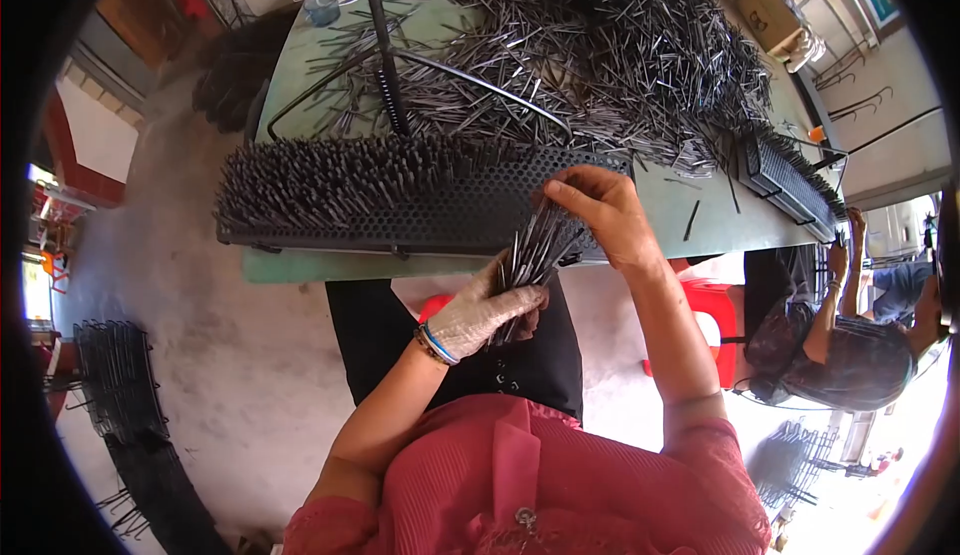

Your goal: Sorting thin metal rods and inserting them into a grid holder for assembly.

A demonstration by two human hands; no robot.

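Note:
My left hand (480,317), in a pale, stained glove, is wrapped round a bundle of thin dark strips (530,255) that points up and fans out at the top. My bare right hand (600,210) is just above the bundle, in front of the right part of a long black perforated rack (490,190). Its thumb and fingers are pinched together; what they hold, if anything, is too small to make out. Many short dark strips (300,180) stand upright in the rack's holes on the left and along the back. Toward the right, bare holes show.
A large heap of loose strips (600,45) covers much of the green table (310,60). A black metal frame (380,45) rises behind the rack. At right, a co-worker (835,345) reaches to a second rack (785,183). A red stool (712,325) stands near.

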